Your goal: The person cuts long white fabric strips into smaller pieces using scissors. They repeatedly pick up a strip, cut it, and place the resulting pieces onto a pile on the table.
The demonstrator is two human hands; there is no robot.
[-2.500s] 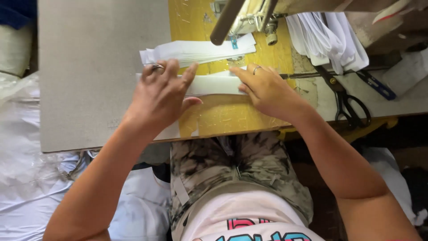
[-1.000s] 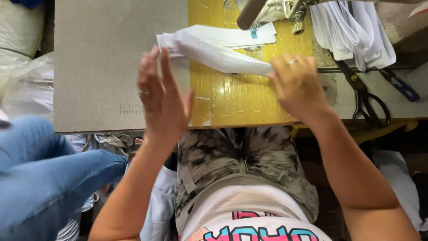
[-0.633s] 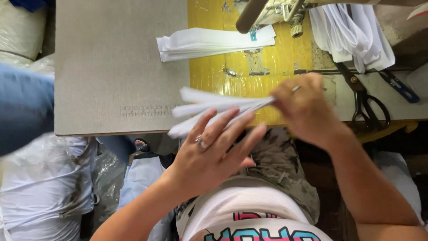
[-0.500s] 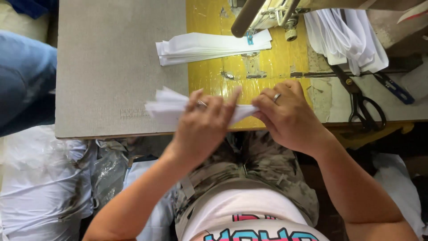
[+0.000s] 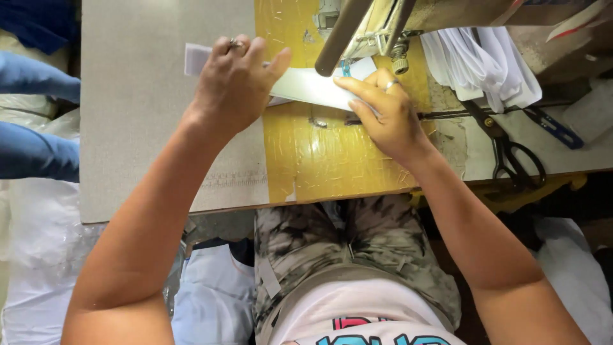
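A folded strip of white fabric (image 5: 313, 86) lies across the grey table top (image 5: 140, 128) and the yellow machine bed (image 5: 319, 160). My left hand (image 5: 233, 83) presses flat on its left part, fingers spread. My right hand (image 5: 386, 115) pins its right end with the fingertips, just under the head of the sewing machine (image 5: 383, 25). A ring shows on each hand. The middle of the strip is partly hidden under my left hand.
Black scissors (image 5: 511, 150) lie to the right, past a stack of white fabric pieces (image 5: 485, 64) and a blue-handled tool (image 5: 555, 128). Another person's blue sleeve (image 5: 35, 153) is at the far left. White cloth (image 5: 38, 255) fills bags below the table.
The strip I held up near the table's front edge now lies flat, farther back by the machine. Both hands moved forward with it and press it down.
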